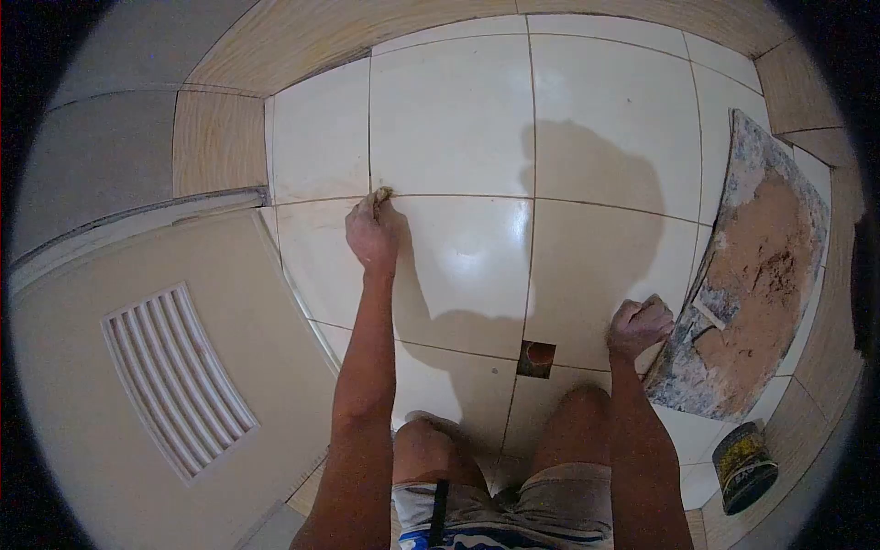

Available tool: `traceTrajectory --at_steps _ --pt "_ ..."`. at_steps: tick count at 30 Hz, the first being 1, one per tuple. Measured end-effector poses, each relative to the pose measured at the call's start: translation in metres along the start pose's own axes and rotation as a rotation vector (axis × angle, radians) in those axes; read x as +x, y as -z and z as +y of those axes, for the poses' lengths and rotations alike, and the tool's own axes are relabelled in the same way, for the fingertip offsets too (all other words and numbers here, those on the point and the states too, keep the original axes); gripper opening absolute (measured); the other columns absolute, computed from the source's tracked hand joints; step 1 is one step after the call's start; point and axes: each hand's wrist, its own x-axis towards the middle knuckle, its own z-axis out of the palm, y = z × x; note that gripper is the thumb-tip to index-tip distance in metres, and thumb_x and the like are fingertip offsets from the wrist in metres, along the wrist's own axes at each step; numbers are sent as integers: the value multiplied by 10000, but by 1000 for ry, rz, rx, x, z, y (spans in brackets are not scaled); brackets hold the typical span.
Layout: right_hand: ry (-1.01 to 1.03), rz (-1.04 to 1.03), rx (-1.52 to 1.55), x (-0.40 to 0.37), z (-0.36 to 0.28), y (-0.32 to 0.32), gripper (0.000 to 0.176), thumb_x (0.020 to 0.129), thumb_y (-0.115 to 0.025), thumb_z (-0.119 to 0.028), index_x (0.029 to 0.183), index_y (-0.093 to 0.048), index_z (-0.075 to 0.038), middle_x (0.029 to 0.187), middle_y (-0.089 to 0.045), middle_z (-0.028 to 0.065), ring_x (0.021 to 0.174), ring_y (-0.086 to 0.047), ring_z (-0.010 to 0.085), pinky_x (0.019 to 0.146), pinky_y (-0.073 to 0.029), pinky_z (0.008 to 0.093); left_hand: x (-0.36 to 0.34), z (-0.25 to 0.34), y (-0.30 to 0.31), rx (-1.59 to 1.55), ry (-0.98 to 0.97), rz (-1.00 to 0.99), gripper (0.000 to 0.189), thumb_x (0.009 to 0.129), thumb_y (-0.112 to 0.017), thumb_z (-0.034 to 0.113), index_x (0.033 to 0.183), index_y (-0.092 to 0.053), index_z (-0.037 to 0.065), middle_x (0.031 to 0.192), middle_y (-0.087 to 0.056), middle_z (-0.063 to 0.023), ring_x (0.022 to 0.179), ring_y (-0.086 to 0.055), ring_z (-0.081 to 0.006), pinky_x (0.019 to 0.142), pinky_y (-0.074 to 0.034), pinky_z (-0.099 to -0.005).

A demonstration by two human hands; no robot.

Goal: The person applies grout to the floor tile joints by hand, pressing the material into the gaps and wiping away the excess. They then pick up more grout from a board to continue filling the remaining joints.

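Left hand [374,236] pinches shut on a brown wad [381,194] at the tile joint [458,196]; right hand [639,325] is fisted, contents indiscernible, with the mortar board [756,284] at its 3 o'clock and a tin [744,466] at 5.

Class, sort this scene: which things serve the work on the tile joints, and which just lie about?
In use: left hand pressing a brown wad on the tile joint; board of brown mix by the right hand.
Lying about: can; floor drain hole; vented door.
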Motion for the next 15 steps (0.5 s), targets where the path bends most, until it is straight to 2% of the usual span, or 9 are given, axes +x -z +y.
traceTrajectory --at_steps 2,4,5,7,8,10,11,13,15 --pt "-25 -71 -3 0 0 4 271 737 -518 -165 942 -529 13 864 -518 176 797 -479 357 728 -350 478 -4 17 1 -4 38 -18 219 804 -611 118 1010 -669 70 905 -680 -130 867 -618 -298 816 -477 -384" --pt "-49 -133 0 3 -1 4 276 732 -520 -166 942 -531 13 861 -518 176 797 -479 356 733 -350 477 -3 19 -5 -137 -144 21 214 811 -625 135 1007 -681 72 912 -690 -139 850 -641 -304 815 -493 -387" --pt "-23 -92 -10 3 0 3 283 729 -521 -161 950 -532 14 866 -518 175 799 -478 356 733 -349 474 -2 16 -3 -135 -141 24 214 811 -625 135 1007 -681 72 912 -690 -139 850 -641 -304 815 -493 -387" --pt "-3 -54 -12 3 -2 2 289 726 -521 -157 958 -532 16 870 -519 175 801 -478 355 732 -349 472 6 3 8 -356 67 -122 205 827 -611 129 1006 -683 60 939 -693 -144 854 -658 -319 797 -512 -399" --pt "-25 -62 -8 2 -3 3 293 728 -521 -155 965 -533 17 875 -519 175 804 -478 354 732 -349 472 11 -4 14 -350 65 -126 205 827 -611 129 1006 -683 60 939 -693 -144 854 -658 -319 797 -512 -399" --pt "-52 -63 -5 2 -2 2 296 730 -522 -152 971 -533 19 880 -520 175 806 -478 353 731 -349 472 29 -7 28 -417 255 -31 235 802 -615 105 1019 -673 39 942 -689 -154 863 -663 -341 784 -523 -408" --pt "-30 -57 -12 1 1 1 295 732 -522 -152 973 -534 19 881 -520 176 804 -478 353 727 -349 473 31 -11 26 -418 253 -32 235 802 -615 105 1019 -673 39 942 -689 -154 863 -663 -341 784 -523 -408" --pt "-7 -53 -20 0 2 0 294 735 -523 -152 974 -535 18 882 -520 178 802 -477 353 724 -349 473 29 -19 18 -124 76 -103 222 858 -597 159 1039 -692 72 938 -700 -138 839 -679 -291 768 -524 -376" --pt "18 -21 -41 1 1 -1 300 740 -527 -155 988 -535 13 908 -520 180 815 -476 351 728 -349 468 23 -18 8 -18 11 -159 225 854 -588 156 1034 -694 74 937 -702 -125 847 -677 -300 769 -525 -375"
